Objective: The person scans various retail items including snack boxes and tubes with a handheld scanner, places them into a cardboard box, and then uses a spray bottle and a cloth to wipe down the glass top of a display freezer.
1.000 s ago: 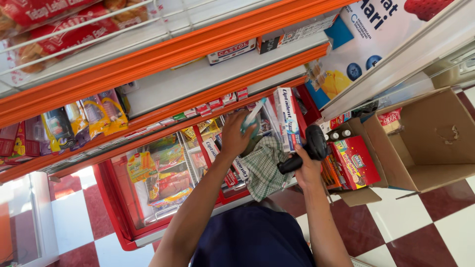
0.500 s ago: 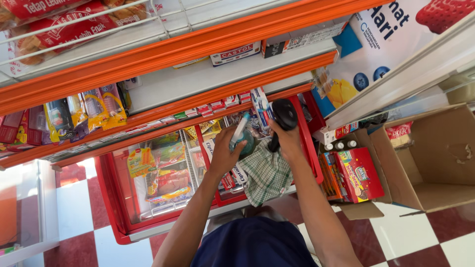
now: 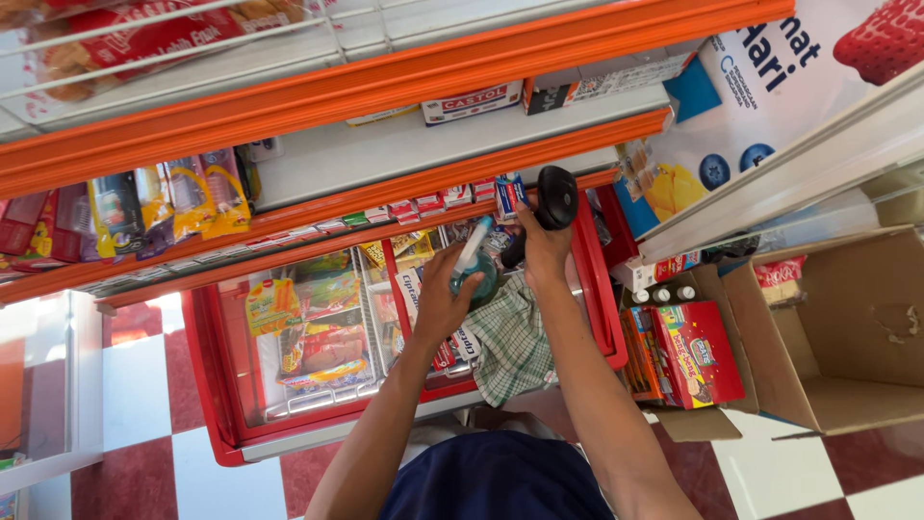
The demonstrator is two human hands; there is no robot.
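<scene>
Left hand (image 3: 445,300) clamps a small teal tube-shaped pack (image 3: 474,262); right hand (image 3: 545,248) grips a black handheld scanner (image 3: 552,199), aimed at it.

1. The left hand (image 3: 441,303) is gripping a small teal bottle (image 3: 474,265).
2. The right hand (image 3: 545,252) is holding a black scanner (image 3: 555,197) just beside the bottle.
3. A checked cloth (image 3: 512,345) is lying under both hands.
</scene>
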